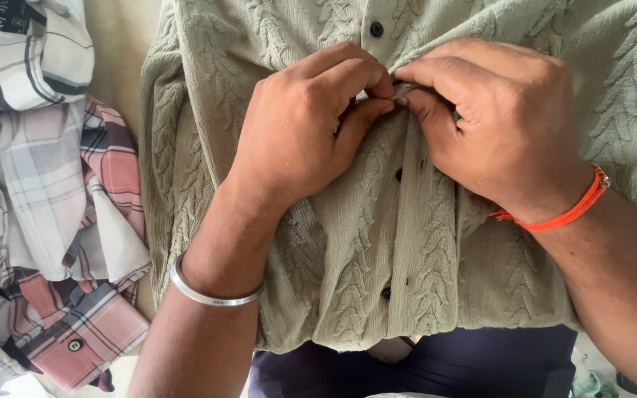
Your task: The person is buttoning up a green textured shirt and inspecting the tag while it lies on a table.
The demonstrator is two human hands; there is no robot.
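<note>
left hand (311,121) pinches the placket, centre top | right hand (495,118) pinches it too, fingertips touching | green textured shirt (377,258) fills mid-frame (buttons dark) | plaid shirts (53,221) heaped at left

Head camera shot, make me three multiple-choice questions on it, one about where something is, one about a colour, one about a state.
1. Where do the plaid shirts lie?
A. left of the green shirt
B. on top of it
C. right of it

2. What colour is the thread band on the right wrist?
A. blue
B. orange
C. white

3. What are both hands doing at the green shirt?
A. resting flat and open
B. hovering clear of it
C. pinching its button strip

Answers: 1 A, the plaid pile fills the picture's left edge. 2 B, the band is bright orange. 3 C, the fingers of the left hand and right hand meet on the strip.
</note>
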